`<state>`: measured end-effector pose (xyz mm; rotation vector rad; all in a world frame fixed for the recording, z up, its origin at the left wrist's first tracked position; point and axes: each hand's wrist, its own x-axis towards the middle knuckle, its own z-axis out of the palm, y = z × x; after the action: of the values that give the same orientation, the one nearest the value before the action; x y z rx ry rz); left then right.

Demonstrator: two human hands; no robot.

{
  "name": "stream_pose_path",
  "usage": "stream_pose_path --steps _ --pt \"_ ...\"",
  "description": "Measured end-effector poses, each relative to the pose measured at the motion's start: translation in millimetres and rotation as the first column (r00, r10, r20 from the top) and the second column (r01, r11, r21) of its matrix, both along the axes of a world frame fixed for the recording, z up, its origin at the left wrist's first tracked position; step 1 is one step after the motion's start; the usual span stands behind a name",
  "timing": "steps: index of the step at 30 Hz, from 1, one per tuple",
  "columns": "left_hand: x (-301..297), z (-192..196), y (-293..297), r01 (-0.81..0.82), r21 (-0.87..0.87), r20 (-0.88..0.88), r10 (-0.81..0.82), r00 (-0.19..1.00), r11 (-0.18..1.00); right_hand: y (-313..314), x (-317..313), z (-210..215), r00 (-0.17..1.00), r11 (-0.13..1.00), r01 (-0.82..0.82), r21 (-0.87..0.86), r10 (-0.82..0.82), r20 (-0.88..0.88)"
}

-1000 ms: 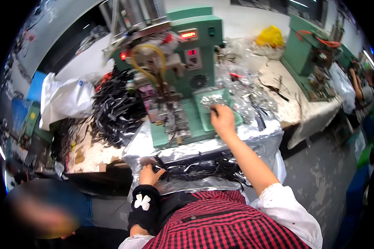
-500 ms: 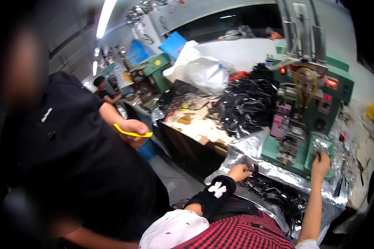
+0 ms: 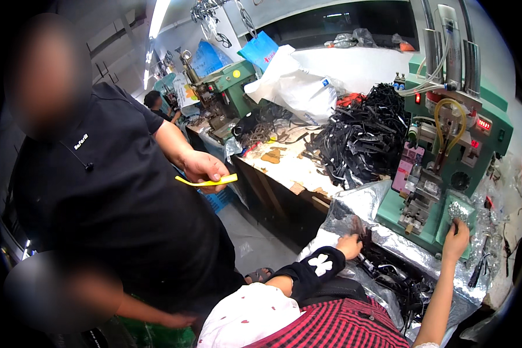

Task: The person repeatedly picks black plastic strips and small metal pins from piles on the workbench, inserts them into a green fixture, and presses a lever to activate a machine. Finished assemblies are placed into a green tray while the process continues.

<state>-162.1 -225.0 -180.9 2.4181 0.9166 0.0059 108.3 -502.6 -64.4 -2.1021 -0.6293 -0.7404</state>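
My left hand (image 3: 349, 246) is closed at the near edge of the bench, its fingertips beside slim black strips (image 3: 395, 275) piled on silvery sheeting; what it pinches, if anything, is hidden. Over a green tray (image 3: 448, 229) at the machine's right, my right hand (image 3: 457, 239) has its fingers drawn together at a heap of tiny shiny parts (image 3: 460, 210). Whatever lies between those fingertips is too small to make out. The green bench machine (image 3: 472, 174) stands between and beyond my hands, with a metal fixture (image 3: 417, 211) at its front.
A large heap of black strips (image 3: 362, 139) lies left of the machine, near a white sack (image 3: 298, 87). At left stands a person in black (image 3: 127, 191), holding a slim yellow curved strip (image 3: 206, 181). Another green machine (image 3: 232, 81) stands farther back; a second person sits there.
The view has shifted, so the scene sits slightly farther right. Both my hands stay at nearly the same places on the bench. The other person still holds the yellow strip.
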Motion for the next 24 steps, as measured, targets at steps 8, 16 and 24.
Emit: stream_pose_path --steps 8,16,24 --pt "0.0 58.0 -38.6 0.254 -0.043 0.007 -0.254 0.967 0.966 3.1 -11.5 9.3 1.0 0.997 0.028 -0.065 -0.029 -0.006" --pt "-10.5 126.6 -10.2 0.291 -0.016 -0.106 -0.291 0.951 0.957 9.7 -15.0 14.6 0.997 0.995 0.079 -0.053 -0.079 0.019" --pt "-18.6 135.9 37.6 0.26 0.034 -0.112 -0.255 0.961 0.965 20.2 -53.5 48.0 0.995 0.987 0.058 0.147 -0.069 0.072"
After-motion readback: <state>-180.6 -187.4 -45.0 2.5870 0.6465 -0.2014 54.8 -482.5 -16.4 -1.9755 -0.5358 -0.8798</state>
